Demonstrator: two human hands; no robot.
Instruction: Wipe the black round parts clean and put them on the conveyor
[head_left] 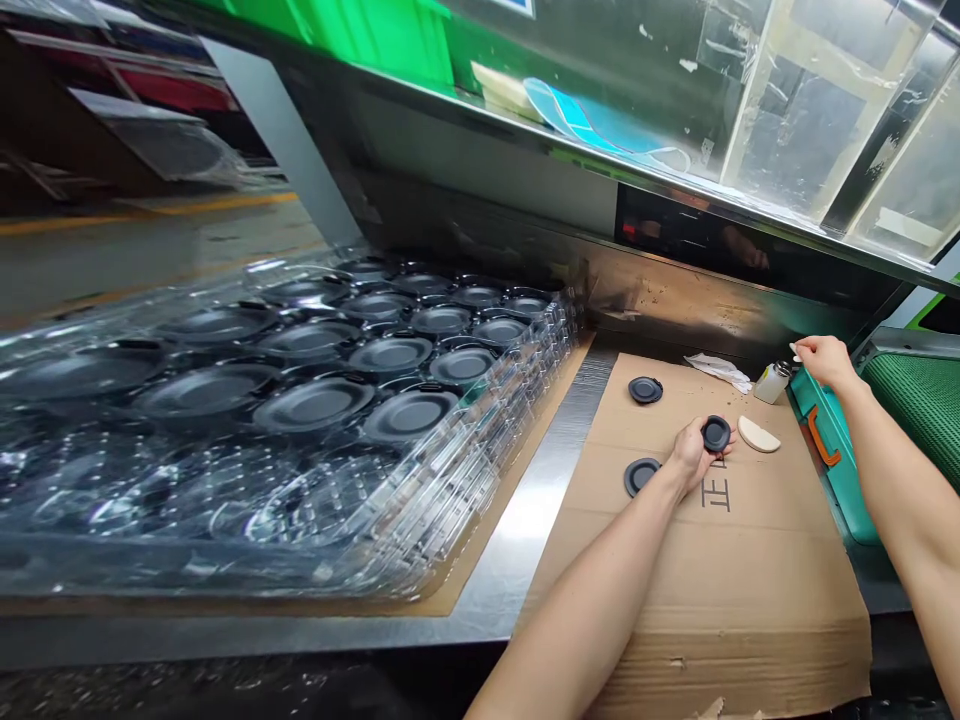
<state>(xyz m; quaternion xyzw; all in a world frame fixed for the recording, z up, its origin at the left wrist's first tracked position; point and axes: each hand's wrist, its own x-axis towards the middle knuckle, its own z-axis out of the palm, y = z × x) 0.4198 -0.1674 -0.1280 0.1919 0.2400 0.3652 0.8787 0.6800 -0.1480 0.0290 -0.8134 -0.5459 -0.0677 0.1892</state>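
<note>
My left hand (688, 452) is closed around a small round black part (717, 434) with a raised rim, held just above the cardboard. Two more black discs lie on the cardboard nearby, one black disc (645, 390) farther back and another black disc (640, 476) partly behind my left wrist. At the right, my right hand (829, 362) pinches a small white piece (796, 352), too small to make out fully. Just below it stands a small bottle (772, 382) with a metallic top. A cream-coloured half-round pad (759, 434) lies between my two hands.
Stacked clear plastic trays (480, 450) full of black discs fill the left side. Cardboard (720, 590) with ink marks covers the worktop. A crumpled white tissue (718, 371) lies at the back. A teal case (851, 480) with an orange handle borders a green belt (919, 400).
</note>
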